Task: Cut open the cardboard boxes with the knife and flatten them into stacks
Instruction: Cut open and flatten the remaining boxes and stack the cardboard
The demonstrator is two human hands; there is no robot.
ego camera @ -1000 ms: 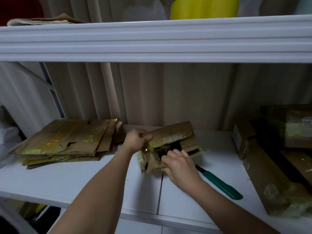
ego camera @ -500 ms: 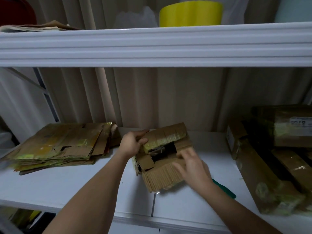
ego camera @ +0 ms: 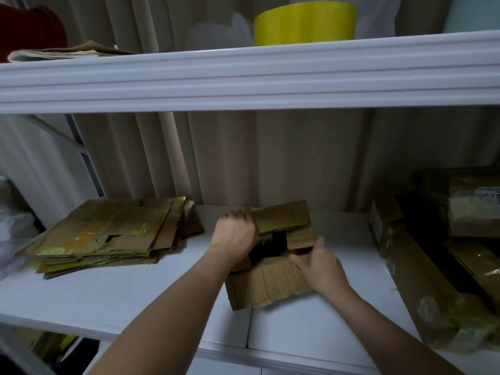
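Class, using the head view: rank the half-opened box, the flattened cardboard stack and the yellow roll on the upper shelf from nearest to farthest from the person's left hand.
1. Half-opened box: gripped by the left hand.
2. Flattened cardboard stack: to the left, same shelf.
3. Yellow roll: upper shelf, above.

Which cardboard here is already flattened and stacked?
The pile of flattened cardboard at the shelf's left end. The small box in both hands is only partly collapsed, and the boxes at right keep their shape.

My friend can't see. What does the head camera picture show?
Two hands, left hand and right hand, grip a torn cardboard box on a white shelf. A stack of flat cardboard lies left; more boxes sit right.
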